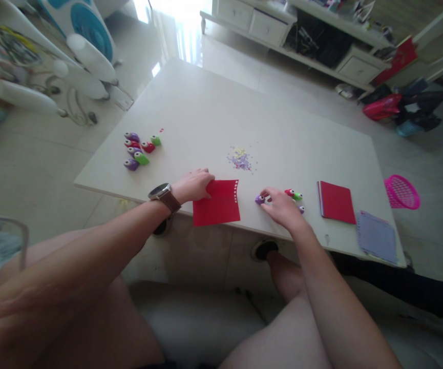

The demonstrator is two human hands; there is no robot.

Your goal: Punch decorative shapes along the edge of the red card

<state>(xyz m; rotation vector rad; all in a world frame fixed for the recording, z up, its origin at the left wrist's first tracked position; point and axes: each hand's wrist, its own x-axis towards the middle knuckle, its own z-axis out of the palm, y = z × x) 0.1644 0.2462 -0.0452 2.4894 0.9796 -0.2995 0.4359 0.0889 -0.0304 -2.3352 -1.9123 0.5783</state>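
My left hand [195,185], with a watch on its wrist, holds a red paper sheet [219,205] at its upper left part. The sheet overhangs the front edge of the table, and a row of small cut-out holes runs down its upper right edge. To the right, my right hand [280,205] has its fingers closed around a purple craft punch [260,199] at the tabletop. Beside those fingers stand a red punch [289,192], a green punch [298,196] and another purple punch [301,209], partly hidden by the hand.
On the white table [206,113] lie a pile of tiny purple and yellow paper bits [241,160], several more punches [140,158] at left, a red paper stack [336,202] and purple punched sheets [377,236] at right. A pink basket [401,192] stands beyond the right edge.
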